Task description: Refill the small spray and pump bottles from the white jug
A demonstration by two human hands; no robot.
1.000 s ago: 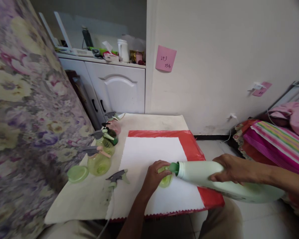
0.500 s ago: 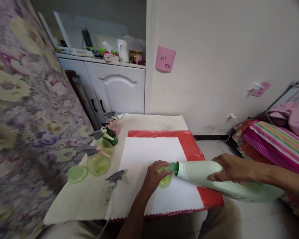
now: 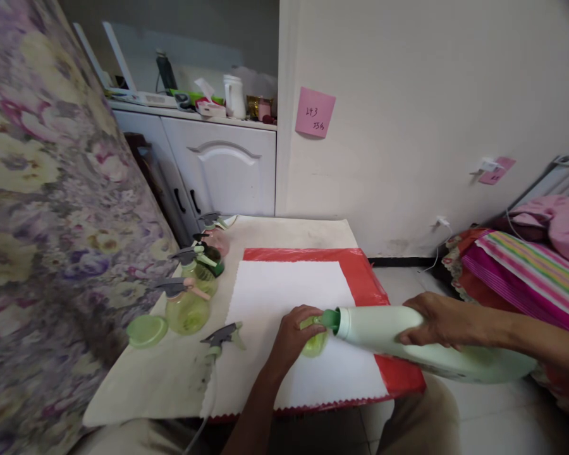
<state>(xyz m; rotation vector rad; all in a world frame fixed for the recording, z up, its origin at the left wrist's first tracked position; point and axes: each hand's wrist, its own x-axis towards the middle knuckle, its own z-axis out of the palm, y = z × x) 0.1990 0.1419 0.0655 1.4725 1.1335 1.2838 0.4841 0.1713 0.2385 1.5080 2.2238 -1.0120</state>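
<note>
The small green bottle [image 3: 315, 342] stands on the white sheet [image 3: 284, 291], near the counter's front edge. The left hand [image 3: 291, 338] comes at it from 8 o'clock, with its fingers [image 3: 308, 311] curled tight round the bottle's top and side. Only the lower bulge of the bottle shows, at 4 o'clock of the knuckles.

The green neck of the large bottle [image 3: 384, 328] meets the small bottle's mouth from 3 o'clock. Whether the two touch cannot be told, because the fingers cover the spot. The large bottle lies almost level and reaches off the counter toward 3 o'clock. The right hand [image 3: 443, 320] is clamped over its middle with the fingers wrapped round the pale body, and its far end runs under the forearm.

The white sheet lies on one red sheet [image 3: 365, 278], which shows along the far and right sides.

At 9 o'clock lie one loose trigger sprayer [image 3: 222, 333], whose tube drops off the counter [image 3: 152, 379], and one green lid [image 3: 146, 330]. From 10 to 11 o'clock runs a row of spray bottles [image 3: 188, 311]. Four trigger heads can be counted, but the bodies overlap, so the farther ones are hard to tell apart.
</note>
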